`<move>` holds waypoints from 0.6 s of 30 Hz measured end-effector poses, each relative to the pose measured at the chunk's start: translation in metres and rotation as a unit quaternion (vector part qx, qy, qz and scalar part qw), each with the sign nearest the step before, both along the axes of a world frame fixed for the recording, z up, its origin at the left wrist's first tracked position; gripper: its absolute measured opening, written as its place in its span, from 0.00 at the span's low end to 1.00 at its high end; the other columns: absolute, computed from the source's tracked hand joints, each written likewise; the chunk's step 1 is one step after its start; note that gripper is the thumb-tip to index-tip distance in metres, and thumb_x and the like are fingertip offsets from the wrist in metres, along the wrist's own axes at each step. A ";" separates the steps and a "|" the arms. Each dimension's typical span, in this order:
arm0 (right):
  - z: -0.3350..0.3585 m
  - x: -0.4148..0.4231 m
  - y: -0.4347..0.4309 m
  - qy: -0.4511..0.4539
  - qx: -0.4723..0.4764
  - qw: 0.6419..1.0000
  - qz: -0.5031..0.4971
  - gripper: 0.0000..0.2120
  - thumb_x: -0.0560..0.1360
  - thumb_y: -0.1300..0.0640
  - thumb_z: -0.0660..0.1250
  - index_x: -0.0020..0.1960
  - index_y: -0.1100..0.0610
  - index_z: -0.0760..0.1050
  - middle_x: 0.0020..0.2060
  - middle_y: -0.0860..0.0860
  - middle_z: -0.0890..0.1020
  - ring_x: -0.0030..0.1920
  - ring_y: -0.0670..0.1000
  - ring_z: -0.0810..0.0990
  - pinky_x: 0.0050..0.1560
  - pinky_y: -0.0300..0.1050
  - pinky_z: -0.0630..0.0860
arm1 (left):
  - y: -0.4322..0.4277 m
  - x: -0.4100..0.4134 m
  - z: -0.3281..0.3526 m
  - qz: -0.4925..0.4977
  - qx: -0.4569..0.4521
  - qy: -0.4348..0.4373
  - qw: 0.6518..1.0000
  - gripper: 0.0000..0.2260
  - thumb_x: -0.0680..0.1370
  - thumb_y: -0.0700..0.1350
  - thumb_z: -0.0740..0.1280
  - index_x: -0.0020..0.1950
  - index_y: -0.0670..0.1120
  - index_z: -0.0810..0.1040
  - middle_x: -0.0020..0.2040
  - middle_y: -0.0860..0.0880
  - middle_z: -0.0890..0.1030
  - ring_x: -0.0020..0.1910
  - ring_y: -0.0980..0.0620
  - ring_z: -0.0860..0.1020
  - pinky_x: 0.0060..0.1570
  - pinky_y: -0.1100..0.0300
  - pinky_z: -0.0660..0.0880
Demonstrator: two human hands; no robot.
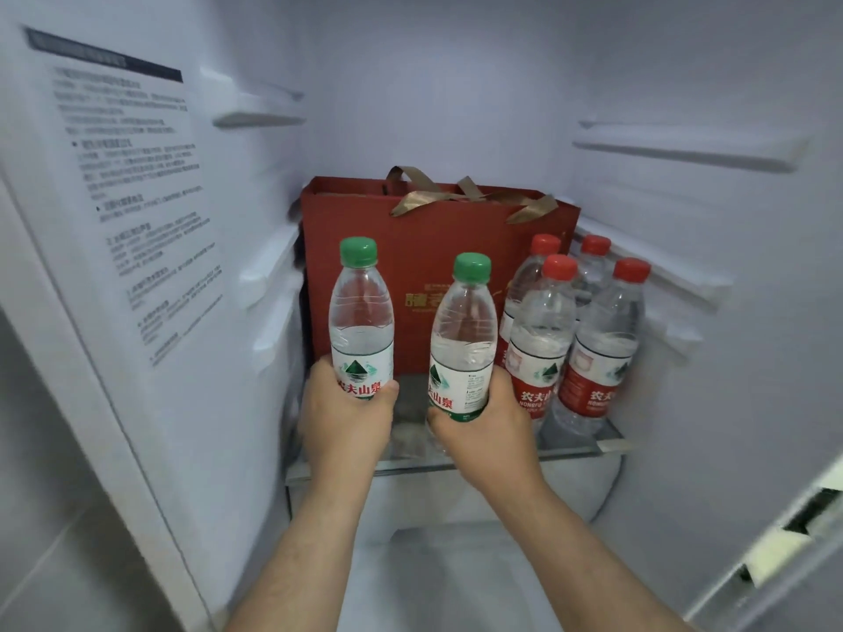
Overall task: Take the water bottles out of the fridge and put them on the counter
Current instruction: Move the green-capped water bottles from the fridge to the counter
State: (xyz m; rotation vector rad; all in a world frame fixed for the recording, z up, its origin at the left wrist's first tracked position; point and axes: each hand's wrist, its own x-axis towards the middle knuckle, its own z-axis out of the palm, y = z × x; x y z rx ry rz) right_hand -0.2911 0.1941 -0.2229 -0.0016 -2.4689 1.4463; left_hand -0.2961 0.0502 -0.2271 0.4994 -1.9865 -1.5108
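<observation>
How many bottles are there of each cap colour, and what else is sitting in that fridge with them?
Green-capped water bottles: 2, one in the left hand, one in the right hand
Red-capped water bottles: 4, standing on the shelf
Red gift bag: 1, behind the bottles
Total: 7

Glass shelf (pixel 575 442), red bag (pixel 410 248), red-capped bottles (pixel 540 339)

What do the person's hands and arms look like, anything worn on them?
Nothing worn shows: the bare left hand and bare right hand carry no gloves or watch, and both forearms are uncovered, with no sleeve in view.
</observation>
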 end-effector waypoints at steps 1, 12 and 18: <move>0.002 0.009 0.004 0.004 -0.002 1.000 0.005 0.26 0.66 0.52 0.76 0.58 0.44 0.68 0.48 0.40 0.79 0.47 0.43 0.78 0.42 0.35 0.73 | 0.001 0.009 0.003 -0.007 -0.003 0.001 1.000 0.18 0.65 0.45 0.77 0.51 0.54 0.75 0.47 0.55 0.80 0.44 0.51 0.79 0.41 0.58 0.74; 0.028 0.129 0.064 0.031 -0.021 0.999 0.021 0.27 0.65 0.50 0.74 0.61 0.43 0.69 0.50 0.40 0.81 0.50 0.46 0.80 0.43 0.39 0.75 | 0.036 0.141 0.027 -0.097 0.020 0.007 0.995 0.21 0.65 0.38 0.78 0.49 0.56 0.73 0.46 0.58 0.81 0.45 0.59 0.80 0.35 0.65 0.75; 0.025 0.225 0.112 -0.003 -0.019 0.999 0.050 0.22 0.65 0.47 0.74 0.56 0.42 0.69 0.46 0.40 0.81 0.46 0.43 0.80 0.42 0.44 0.80 | 0.074 0.243 0.026 -0.104 0.001 -0.013 0.995 0.24 0.63 0.41 0.79 0.56 0.50 0.75 0.49 0.55 0.82 0.49 0.55 0.81 0.46 0.54 0.80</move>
